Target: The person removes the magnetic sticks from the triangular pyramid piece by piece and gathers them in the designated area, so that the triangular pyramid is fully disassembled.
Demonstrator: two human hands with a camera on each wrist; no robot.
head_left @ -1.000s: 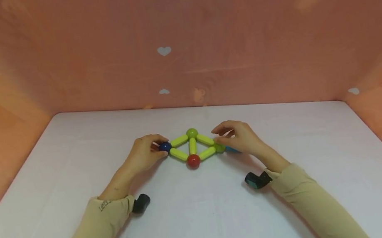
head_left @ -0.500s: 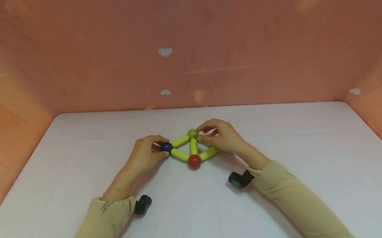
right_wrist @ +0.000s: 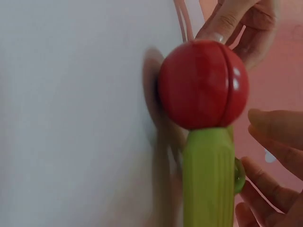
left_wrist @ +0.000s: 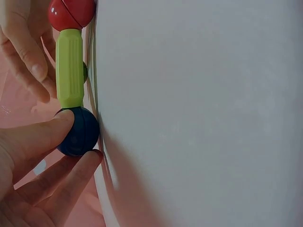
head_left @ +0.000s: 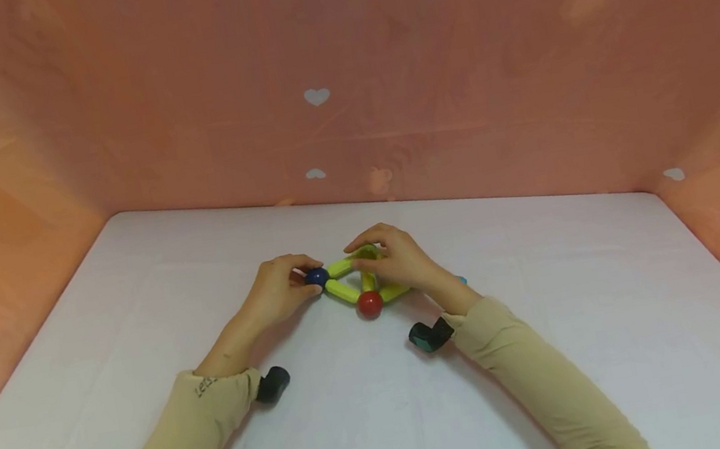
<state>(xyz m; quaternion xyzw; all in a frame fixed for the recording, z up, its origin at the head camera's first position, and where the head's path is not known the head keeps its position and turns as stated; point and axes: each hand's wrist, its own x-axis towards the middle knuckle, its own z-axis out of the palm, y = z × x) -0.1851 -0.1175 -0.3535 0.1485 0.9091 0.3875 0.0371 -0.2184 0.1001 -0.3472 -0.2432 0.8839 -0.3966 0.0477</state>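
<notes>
A flat frame of lime-green rods (head_left: pixel 343 292) joined by balls lies on the white table. My left hand (head_left: pixel 274 296) pinches the dark blue ball (left_wrist: pixel 81 135) at its left corner between thumb and fingers. The red ball (head_left: pixel 369 304) sits at the near corner. My right hand (head_left: pixel 400 259) is over the far green ball (right_wrist: pixel 239 176), its fingers reaching round it. In the right wrist view the thumb is apart from that ball; whether a fingertip touches it I cannot tell. The right corner is hidden beneath this hand, and a light blue end (head_left: pixel 461 280) shows beyond the wrist.
The white tabletop (head_left: pixel 359 431) extends around both arms. Peach-coloured cloth with white hearts (head_left: pixel 317 96) hangs at the back and sides. A small black camera sits on the left wrist (head_left: pixel 273 385) and another on the right wrist (head_left: pixel 430 336).
My right hand has moved leftward, from the frame's right corner to the far green ball. The left hand stays on the blue ball. The frame looks nearly unmoved.
</notes>
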